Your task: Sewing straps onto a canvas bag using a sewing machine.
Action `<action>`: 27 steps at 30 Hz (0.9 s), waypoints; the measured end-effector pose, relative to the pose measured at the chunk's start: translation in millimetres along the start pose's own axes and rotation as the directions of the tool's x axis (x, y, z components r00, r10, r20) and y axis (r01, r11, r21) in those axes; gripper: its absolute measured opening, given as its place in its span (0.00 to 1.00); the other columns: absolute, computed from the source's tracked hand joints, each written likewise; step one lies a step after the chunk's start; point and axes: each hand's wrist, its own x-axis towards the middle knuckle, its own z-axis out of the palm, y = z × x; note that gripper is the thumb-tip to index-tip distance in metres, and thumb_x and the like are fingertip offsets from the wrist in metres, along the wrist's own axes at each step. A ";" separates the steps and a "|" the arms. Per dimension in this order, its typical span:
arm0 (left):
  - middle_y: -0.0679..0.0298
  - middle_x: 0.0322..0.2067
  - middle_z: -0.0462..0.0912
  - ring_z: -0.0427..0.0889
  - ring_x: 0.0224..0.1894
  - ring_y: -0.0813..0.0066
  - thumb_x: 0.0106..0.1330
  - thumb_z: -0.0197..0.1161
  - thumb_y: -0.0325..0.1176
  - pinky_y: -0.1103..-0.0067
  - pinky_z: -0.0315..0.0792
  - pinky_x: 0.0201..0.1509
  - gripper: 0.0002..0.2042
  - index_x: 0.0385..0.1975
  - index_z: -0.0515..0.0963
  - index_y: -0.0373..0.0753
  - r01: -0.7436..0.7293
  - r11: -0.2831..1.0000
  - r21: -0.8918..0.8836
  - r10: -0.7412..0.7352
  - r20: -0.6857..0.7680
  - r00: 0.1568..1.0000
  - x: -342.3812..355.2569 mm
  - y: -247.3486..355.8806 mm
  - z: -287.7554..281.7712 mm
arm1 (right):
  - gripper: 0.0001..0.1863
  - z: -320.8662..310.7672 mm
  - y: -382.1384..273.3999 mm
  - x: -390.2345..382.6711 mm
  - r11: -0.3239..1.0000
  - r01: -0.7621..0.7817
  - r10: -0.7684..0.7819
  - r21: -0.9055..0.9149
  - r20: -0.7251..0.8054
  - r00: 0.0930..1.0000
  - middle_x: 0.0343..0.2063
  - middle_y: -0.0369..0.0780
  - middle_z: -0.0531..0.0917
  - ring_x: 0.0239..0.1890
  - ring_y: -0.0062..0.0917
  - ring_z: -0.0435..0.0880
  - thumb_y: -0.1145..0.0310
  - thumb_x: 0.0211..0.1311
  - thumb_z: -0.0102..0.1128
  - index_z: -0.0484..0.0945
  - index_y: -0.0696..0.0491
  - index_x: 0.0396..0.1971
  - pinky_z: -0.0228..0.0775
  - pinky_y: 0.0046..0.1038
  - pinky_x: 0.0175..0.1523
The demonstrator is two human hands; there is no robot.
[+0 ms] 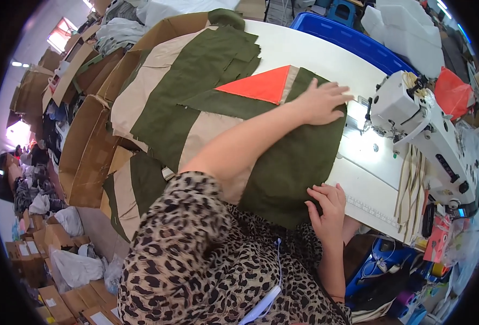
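Observation:
An olive-green fabric panel [288,162] with beige parts lies across the white table in front of me. My left hand [322,102] reaches over it and rests flat near its far right edge, fingers spread. Close to my body, my right hand [329,208] touches the near right corner of the panel, its thumb apart from the fingers. An orange-red triangle of cloth [261,85] lies just left of my left hand, beside a green strip. The sewing machine [407,111] stands right of both hands, its lamp lighting the needle area.
More green and beige pieces [169,81] are spread at the left, by cardboard boxes [90,151]. A blue bin [348,40] sits beyond the far table edge. Beige strips [411,187] hang near the machine. Red cloth [452,93] is behind it.

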 end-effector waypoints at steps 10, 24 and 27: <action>0.50 0.52 0.81 0.80 0.55 0.52 0.59 0.66 0.30 0.65 0.74 0.59 0.18 0.49 0.75 0.34 0.282 0.939 0.199 -0.306 0.103 0.947 -161.2 -26.7 -121.5 | 0.14 -36.2 30.5 8.0 0.975 0.062 -0.047 0.211 -0.077 0.996 0.51 0.40 0.82 0.58 0.38 0.79 0.70 0.59 0.68 0.83 0.51 0.46 0.66 0.39 0.66; 0.51 0.56 0.78 0.76 0.60 0.56 0.70 0.62 0.31 0.68 0.70 0.63 0.16 0.54 0.75 0.33 0.417 0.824 0.383 -0.207 -0.481 0.852 -81.9 -137.0 -157.0 | 0.12 -144.3 190.0 23.2 0.500 -0.631 0.166 -0.593 -0.650 0.742 0.37 0.37 0.80 0.47 0.34 0.78 0.60 0.58 0.70 0.84 0.46 0.40 0.64 0.43 0.53; 0.50 0.61 0.76 0.72 0.66 0.51 0.64 0.68 0.31 0.70 0.66 0.70 0.24 0.60 0.74 0.35 0.228 0.962 0.148 -0.196 -0.206 0.959 -76.6 -42.3 -113.0 | 0.10 -152.3 194.4 22.2 0.602 -0.613 0.179 -0.512 -0.662 0.728 0.36 0.36 0.81 0.44 0.31 0.79 0.60 0.60 0.69 0.83 0.48 0.37 0.66 0.41 0.51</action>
